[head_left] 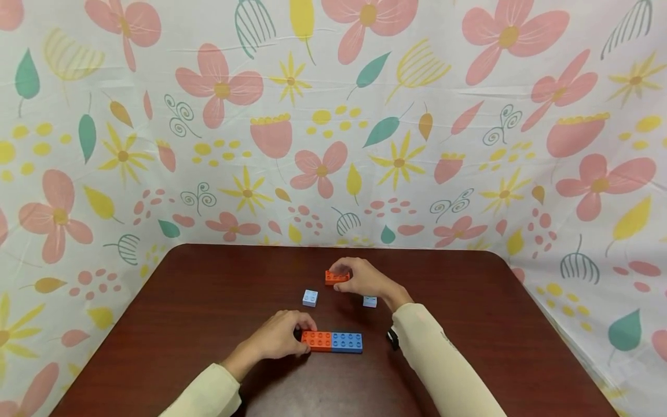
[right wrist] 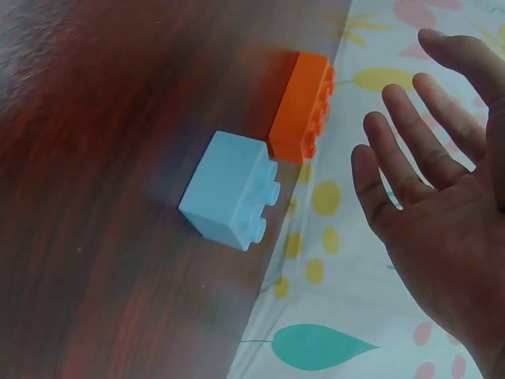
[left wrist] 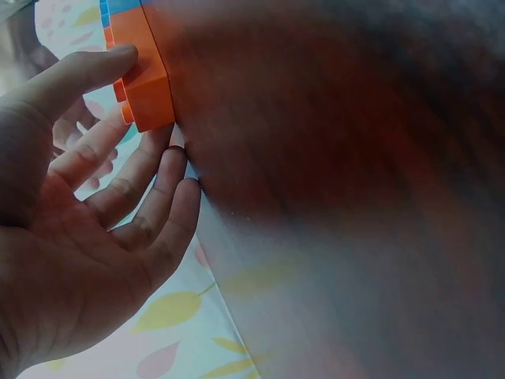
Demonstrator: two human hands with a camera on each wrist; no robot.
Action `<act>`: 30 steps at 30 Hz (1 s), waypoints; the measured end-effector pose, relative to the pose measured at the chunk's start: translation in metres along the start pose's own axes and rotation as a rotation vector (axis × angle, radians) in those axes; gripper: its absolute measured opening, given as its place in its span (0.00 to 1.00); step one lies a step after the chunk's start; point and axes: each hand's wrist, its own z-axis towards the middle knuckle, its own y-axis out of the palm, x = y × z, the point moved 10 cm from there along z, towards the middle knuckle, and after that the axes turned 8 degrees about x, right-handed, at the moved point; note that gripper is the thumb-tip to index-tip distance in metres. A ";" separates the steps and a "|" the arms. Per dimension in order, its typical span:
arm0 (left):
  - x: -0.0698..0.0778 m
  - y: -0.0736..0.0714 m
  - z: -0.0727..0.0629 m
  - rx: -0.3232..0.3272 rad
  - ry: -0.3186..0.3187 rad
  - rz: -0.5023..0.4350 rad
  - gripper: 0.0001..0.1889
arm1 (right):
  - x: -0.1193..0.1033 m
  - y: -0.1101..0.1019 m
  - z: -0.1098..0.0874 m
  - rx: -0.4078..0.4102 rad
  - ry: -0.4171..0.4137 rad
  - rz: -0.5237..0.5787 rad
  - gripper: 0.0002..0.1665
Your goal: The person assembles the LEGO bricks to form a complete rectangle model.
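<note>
My left hand (head_left: pixel 283 336) pinches the left end of an orange toy building brick (head_left: pixel 316 341), its thumb on the near side and fingertips on the far side. A blue brick (head_left: pixel 347 342) sits end to end with that orange one, studs up. In the left wrist view the thumb lies against the orange brick (left wrist: pixel 146 75). Farther back, my right hand (head_left: pixel 362 278) hovers over a second orange brick (head_left: pixel 336 278), overlapping it in the head view. The right wrist view shows this hand (right wrist: pixel 442 181) with fingers spread and apart from the second orange brick (right wrist: pixel 300 110).
A small light blue brick (head_left: pixel 310 298) stands left of the right hand. Another light blue brick (head_left: pixel 370 301) is partly hidden below the right wrist. The dark brown table (head_left: pixel 234 278) ends at a floral cloth (head_left: pixel 323 145) behind it.
</note>
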 end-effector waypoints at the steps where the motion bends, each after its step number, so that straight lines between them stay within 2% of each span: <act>1: 0.000 0.000 0.000 0.001 0.000 0.001 0.16 | 0.001 0.000 0.002 0.004 0.010 0.002 0.25; 7: 0.000 0.000 0.001 0.003 0.000 0.005 0.16 | 0.014 -0.003 0.010 0.043 0.078 0.002 0.22; 21: -0.002 0.000 -0.002 0.006 0.006 0.003 0.17 | 0.037 -0.003 0.020 0.111 0.145 0.051 0.26; 30: 0.000 -0.001 0.000 0.004 0.002 0.010 0.17 | 0.045 0.000 0.023 0.096 0.190 0.039 0.26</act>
